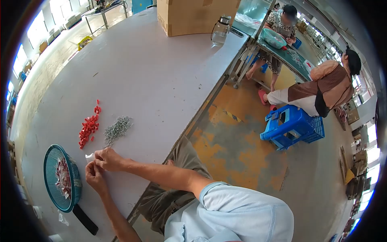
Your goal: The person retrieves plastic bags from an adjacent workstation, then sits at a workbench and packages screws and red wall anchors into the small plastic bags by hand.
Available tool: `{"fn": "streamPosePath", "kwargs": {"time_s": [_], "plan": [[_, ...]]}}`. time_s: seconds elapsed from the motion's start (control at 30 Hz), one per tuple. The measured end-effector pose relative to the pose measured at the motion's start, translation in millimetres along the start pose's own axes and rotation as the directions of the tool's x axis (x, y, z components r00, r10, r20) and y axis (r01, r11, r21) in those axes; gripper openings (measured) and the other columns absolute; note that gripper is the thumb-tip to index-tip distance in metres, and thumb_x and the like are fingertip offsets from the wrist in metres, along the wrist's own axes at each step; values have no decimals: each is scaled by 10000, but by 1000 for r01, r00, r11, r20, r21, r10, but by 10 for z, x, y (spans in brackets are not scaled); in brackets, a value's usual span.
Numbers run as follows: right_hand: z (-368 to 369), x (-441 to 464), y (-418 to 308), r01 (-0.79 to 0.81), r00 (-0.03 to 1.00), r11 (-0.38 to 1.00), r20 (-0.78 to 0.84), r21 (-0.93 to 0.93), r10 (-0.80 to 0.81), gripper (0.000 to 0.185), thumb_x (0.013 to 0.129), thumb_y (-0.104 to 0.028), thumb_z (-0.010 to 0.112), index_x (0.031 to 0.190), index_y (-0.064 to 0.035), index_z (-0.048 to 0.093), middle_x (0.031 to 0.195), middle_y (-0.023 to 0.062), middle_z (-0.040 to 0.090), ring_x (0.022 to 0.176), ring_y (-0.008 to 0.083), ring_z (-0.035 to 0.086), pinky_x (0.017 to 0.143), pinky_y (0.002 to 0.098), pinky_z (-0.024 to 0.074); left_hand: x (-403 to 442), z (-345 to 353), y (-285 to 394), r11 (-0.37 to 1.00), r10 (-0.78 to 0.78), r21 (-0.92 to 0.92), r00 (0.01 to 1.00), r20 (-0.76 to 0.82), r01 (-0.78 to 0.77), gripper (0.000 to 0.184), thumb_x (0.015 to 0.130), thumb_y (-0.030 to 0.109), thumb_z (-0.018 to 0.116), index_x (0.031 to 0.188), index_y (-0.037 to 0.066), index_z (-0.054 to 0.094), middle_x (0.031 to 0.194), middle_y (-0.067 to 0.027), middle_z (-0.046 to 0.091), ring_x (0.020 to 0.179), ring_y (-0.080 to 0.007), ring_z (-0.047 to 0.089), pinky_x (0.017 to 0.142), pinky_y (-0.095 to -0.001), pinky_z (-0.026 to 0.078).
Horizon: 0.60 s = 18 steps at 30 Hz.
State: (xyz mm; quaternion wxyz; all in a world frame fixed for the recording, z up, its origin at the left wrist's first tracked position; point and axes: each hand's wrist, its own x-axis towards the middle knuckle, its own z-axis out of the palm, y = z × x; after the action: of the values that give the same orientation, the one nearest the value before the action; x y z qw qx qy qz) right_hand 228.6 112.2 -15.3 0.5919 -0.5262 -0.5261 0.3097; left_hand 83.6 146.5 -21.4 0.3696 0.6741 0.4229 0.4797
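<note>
**HAND STATION: SMALL BAG IN TWO-HAND PINCH, LOOSE PARTS ADJ.**

1. Slip risk: the small bag (89, 157) is light, and most of it is hidden by fingers; if either pinch slackens, it could drop or spill. Contents: can't tell.
2. R hand (109, 160): fingers curled nearly closed, tips gripping bag. L hand (96, 176): fingers bent, thumb side closed on bag's lower edge. Bag is just above tabletop (137, 86), betw. parts and near edge; contact w/ surface can't be confirmed.
3. Mix/scatter risk: screw pile (117, 130) is just beyond R hand; red plugs (88, 130) lie alongside, toward far edge, w/ a narrow gap. Cause: a knuckle or forearm sweep could push one lot into the other.
4. Teal basket (47, 167), nr L hand on far-edge side, holds filled packets (63, 179). Black strip (85, 220) meets its rim, pointing to near edge; if knocked, basket could shift.
5. Tip risk: flask (220, 33) stands nr tabletop corner at the carton (193, 18) end; a bump there could send it over the edge.
</note>
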Motion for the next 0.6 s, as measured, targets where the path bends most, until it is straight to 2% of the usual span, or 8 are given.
{"fn": "streamPosePath", "kwargs": {"time_s": [0.07,0.1,0.27,0.4,0.47,0.6], "plan": [[-15,9,-21,-38,999,999,15,22,38,155,957,-124,640,910,22,664,753,175,705,671,256,701,642,422,548,31,-43,8,997,-58,-40,994,93,62,92,1043,74,624,1019,3,677,851,-9,665,704,-64,583,648,-218,487],[-14,11,-4,-72,997,997,32,38,71,151,956,-118,629,910,21,665,760,176,705,692,266,706,656,431,550,39,-63,1,997,-62,-40,994,91,66,92,1043,74,624,1019,3,677,851,-9,665,704,-64,583,648,-218,487],[32,24,62,-36,999,999,23,-21,36,144,951,-105,608,927,26,662,806,206,705,753,320,716,694,451,550,103,-132,-68,989,-122,-61,980,154,133,85,1030,88,639,984,26,675,792,16,626,646,-44,517,578,-191,402],[30,18,38,-1,1000,998,4,-66,2,149,949,-113,613,931,28,660,832,235,702,777,369,717,702,461,546,98,-120,-49,989,-130,-51,984,120,137,94,1025,98,645,949,47,667,766,41,586,626,-27,471,555,-185,359],[14,3,24,10,1000,998,1,-59,-10,150,947,-116,618,923,28,655,832,238,699,778,382,714,700,467,542,119,-90,-139,973,-145,-165,984,104,161,107,1026,98,644,927,61,659,759,62,561,618,-13,437,545,-183,331],[37,12,46,38,999,996,-13,-85,-39,156,936,-122,634,900,30,638,823,244,686,783,425,694,695,485,532,87,-44,-161,982,-145,-114,988,58,151,113,1031,103,638,924,71,656,762,73,550,620,-4,410,544,-181,313]]}}
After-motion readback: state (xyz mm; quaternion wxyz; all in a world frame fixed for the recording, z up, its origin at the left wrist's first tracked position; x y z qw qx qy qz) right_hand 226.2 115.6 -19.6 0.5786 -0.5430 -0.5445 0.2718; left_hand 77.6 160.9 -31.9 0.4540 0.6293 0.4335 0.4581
